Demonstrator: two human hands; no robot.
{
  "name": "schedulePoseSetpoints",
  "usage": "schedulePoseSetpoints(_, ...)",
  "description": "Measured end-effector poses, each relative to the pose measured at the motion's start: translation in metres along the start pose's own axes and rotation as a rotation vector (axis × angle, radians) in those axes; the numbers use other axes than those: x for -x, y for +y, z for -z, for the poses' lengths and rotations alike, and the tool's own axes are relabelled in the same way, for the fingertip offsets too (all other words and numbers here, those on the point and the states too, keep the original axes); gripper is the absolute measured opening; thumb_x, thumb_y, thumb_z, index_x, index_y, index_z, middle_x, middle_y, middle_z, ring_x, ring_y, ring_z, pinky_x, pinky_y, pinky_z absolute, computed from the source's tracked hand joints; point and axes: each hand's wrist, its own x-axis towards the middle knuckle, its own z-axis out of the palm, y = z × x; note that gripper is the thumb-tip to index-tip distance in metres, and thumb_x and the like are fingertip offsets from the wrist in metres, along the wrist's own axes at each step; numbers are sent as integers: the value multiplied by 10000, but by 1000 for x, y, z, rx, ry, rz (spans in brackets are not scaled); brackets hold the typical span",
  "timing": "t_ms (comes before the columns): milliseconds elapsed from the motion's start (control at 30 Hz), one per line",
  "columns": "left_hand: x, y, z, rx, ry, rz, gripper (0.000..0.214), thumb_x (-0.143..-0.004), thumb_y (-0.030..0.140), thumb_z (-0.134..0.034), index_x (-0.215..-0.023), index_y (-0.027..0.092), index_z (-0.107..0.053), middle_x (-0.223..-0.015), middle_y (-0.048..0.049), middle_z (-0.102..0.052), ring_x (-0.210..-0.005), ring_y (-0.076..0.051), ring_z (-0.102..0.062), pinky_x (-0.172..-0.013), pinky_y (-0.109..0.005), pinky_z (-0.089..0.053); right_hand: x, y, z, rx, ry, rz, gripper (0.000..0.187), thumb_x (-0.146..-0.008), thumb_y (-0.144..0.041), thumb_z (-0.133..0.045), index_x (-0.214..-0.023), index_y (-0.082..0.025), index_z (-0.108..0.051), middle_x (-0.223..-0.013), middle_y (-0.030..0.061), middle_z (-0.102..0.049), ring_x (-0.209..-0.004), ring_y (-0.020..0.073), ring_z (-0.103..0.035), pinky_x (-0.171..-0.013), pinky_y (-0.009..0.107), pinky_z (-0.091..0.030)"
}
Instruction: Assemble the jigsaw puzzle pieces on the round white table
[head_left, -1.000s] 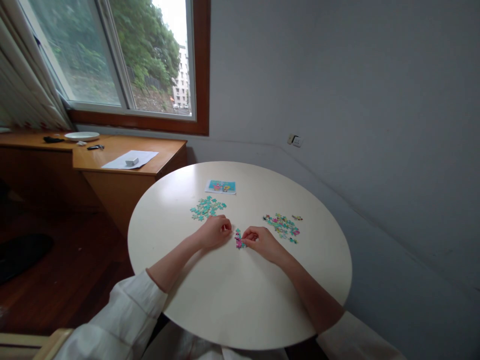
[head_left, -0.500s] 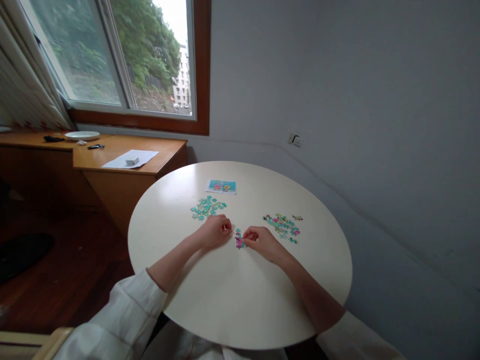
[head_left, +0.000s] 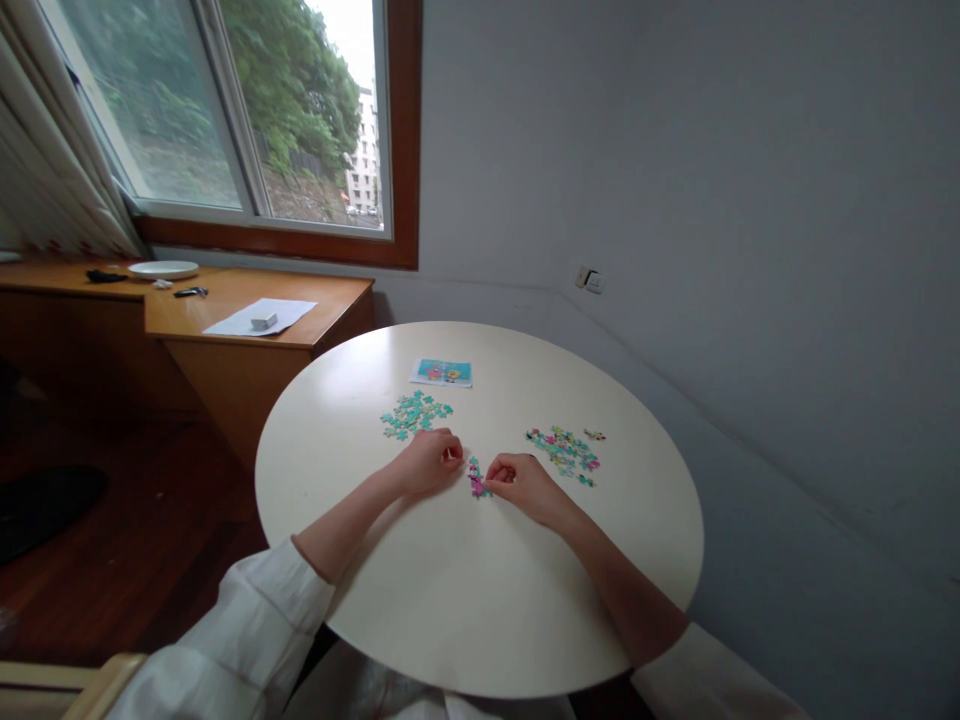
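Note:
On the round cream table a small joined cluster of pink and teal puzzle pieces lies between my hands. My right hand has its fingers pinched together at the cluster's right edge. My left hand rests curled on the table just left of it, fingers folded in, with what it holds, if anything, hidden. A heap of teal pieces lies beyond the left hand. A heap of mixed-colour pieces lies beyond the right hand. A small picture card sits farther back.
A wooden desk under the window stands left of the table, carrying a sheet of paper, a white plate and small dark items. A grey wall with a socket runs along the right. Dark wooden floor lies at the left.

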Motion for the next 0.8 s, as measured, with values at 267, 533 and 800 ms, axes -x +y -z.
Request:
schedulePoseSetpoints(267, 0, 0, 1, -3, -5, 1, 152, -702, 167, -477, -668, 158, -624, -729, -20, -593, -624, -106, -525, -628, -210, -395, 0, -1, -1, 0, -5, 9, 92, -649, -224, -589, -640, -134, -605, -537, -9, -559, -510, 81, -458, -474, 183, -324)
schedulePoseSetpoints(533, 0, -2, -1, -9, -5, -8, 149, -698, 163, -481, -673, 159, -628, -724, -18, -591, -625, -105, -525, -625, -208, -398, -1, 3, -2, -9, -5, 29, 128, -663, -262, -588, -657, -135, -602, -545, -13, -549, -508, 76, -440, -469, 181, -310)
schedulePoseSetpoints(800, 0, -1, 0, -10, -11, -10, 156, -707, 173, -475, -676, 160, -627, -730, -22, -591, -620, -110, -524, -631, -219, -399, -1, 4, -3, -22, -15, 64, 128, -666, -272, -591, -676, -145, -591, -510, -40, -476, -486, 67, -385, -456, 182, -279)
